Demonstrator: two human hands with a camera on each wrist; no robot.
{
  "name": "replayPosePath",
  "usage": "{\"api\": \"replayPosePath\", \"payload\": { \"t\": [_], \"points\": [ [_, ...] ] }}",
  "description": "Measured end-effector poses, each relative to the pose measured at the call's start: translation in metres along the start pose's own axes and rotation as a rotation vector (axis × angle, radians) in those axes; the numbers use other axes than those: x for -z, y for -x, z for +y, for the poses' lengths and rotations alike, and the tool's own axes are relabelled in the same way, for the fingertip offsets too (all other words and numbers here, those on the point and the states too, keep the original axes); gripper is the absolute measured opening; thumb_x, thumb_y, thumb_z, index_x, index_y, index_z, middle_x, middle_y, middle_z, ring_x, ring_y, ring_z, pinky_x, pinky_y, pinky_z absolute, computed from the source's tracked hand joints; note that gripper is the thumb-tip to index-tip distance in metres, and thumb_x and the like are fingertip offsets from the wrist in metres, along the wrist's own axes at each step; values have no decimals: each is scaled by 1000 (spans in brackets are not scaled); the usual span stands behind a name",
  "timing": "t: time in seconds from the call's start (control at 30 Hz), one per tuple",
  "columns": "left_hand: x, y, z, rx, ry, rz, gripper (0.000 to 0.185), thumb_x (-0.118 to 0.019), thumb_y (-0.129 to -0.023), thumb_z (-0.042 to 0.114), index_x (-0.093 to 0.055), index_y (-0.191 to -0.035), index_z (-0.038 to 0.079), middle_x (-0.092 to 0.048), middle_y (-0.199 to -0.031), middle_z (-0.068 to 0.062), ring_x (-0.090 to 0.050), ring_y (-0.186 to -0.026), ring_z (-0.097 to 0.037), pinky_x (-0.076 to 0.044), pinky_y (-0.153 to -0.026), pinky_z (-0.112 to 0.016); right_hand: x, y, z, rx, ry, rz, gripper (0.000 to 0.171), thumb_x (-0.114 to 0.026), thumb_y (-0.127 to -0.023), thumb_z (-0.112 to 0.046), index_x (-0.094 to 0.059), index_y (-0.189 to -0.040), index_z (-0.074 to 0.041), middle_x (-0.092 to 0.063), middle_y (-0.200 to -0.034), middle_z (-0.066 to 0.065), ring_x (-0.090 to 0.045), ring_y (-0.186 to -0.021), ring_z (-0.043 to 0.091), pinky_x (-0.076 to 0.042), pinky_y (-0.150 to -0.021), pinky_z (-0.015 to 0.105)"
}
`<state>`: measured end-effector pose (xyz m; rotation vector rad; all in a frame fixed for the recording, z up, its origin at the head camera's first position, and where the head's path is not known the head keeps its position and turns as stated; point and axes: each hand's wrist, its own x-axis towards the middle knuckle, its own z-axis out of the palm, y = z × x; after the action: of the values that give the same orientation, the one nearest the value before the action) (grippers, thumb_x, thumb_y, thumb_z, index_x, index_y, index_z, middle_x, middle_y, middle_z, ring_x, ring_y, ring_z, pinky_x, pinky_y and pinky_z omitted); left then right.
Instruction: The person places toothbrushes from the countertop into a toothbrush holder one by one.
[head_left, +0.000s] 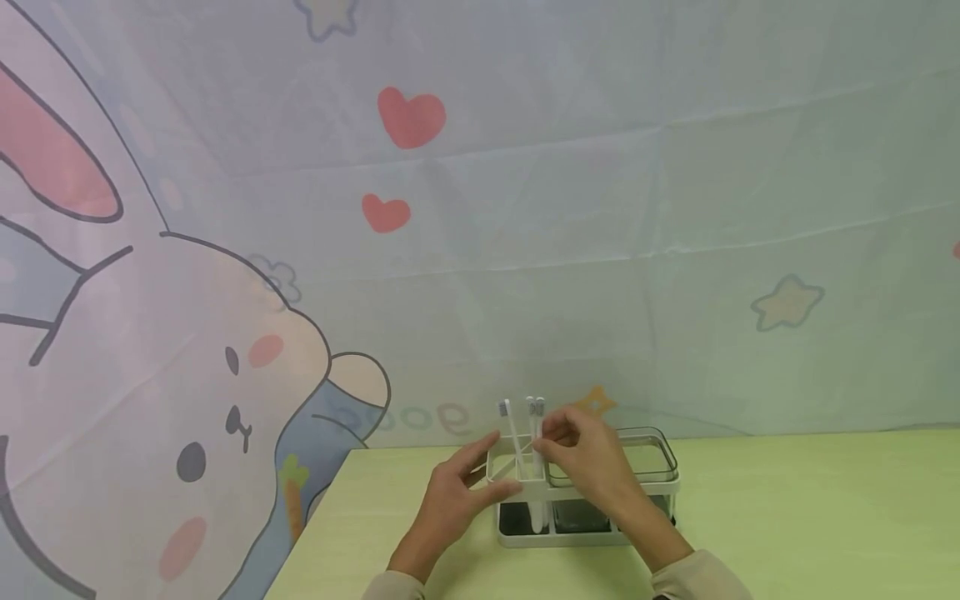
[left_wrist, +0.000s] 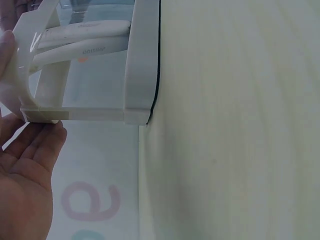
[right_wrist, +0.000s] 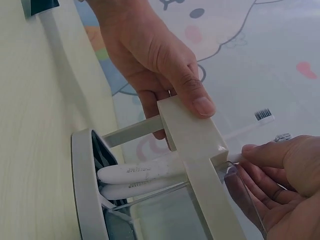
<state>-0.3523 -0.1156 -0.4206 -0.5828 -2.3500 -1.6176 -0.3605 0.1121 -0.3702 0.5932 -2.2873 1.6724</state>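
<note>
A white toothbrush holder (head_left: pixel 573 540) with a raised rack and a dark-lined base stands on the table. My left hand (head_left: pixel 457 492) grips the left end of its rack, thumb over the front and fingers behind, as the right wrist view shows. White toothbrushes stand in the left slots; one toothbrush (head_left: pixel 505 410) leans left, apart from the others. Near the heads of the other two, my right hand (head_left: pixel 588 454) pinches a toothbrush (head_left: pixel 539 408) between thumb and forefinger. Two toothbrush handles (right_wrist: pixel 142 172) reach down to the base, side by side.
A clear, dark-rimmed cup (head_left: pixel 656 454) sits in the rack's right part, behind my right hand. The pale yellow-green table (head_left: pixel 810 508) extends to both sides. Just behind its far edge hangs a cloth (head_left: pixel 525 292) printed with a rabbit, hearts and stars.
</note>
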Motion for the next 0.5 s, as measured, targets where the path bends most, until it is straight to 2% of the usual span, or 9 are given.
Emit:
{"api": "replayPosePath", "payload": {
  "t": [0.13, 0.3, 0.37, 0.5],
  "points": [
    [0, 0, 1, 3, -57, -4, 72, -85, -94, 26, -54, -155, 4, -55, -154, -17, -55, -140, -35, -47, -117, -42, 4, 0, 1, -16, 0, -12, 18, -83, -94, -8, -73, -108, -4, -71, -97, 2, -69, -89, 17, -60, -76, 28],
    [1, 0, 1, -26, -193, 6, 67, -80, -98, 34, -56, -155, 8, -57, -154, -12, -53, -142, -34, -46, -118, -53, 18, 2, 1, -34, 12, -11, 18, -79, -98, -13, -73, -112, -3, -72, -99, 2, -70, -90, 17, -60, -76, 27],
    [1, 1, 1, -42, -254, 26, 65, -77, -100, 37, -56, -154, 8, -56, -155, -12, -52, -143, -35, -45, -117, -57, 25, 4, 2, -9, 41, 3, 16, -77, -100, -14, -73, -113, -5, -72, -100, 1, -69, -90, 17, -60, -76, 27],
    [4, 3, 1, -58, -349, 83, 60, -69, -105, 40, -56, -155, 9, -55, -156, -11, -48, -146, -37, -40, -120, -62, 40, 8, 4, 101, 135, 58, 13, -74, -103, -15, -73, -114, -7, -74, -102, -1, -70, -93, 16, -62, -80, 29]
  ]
}}
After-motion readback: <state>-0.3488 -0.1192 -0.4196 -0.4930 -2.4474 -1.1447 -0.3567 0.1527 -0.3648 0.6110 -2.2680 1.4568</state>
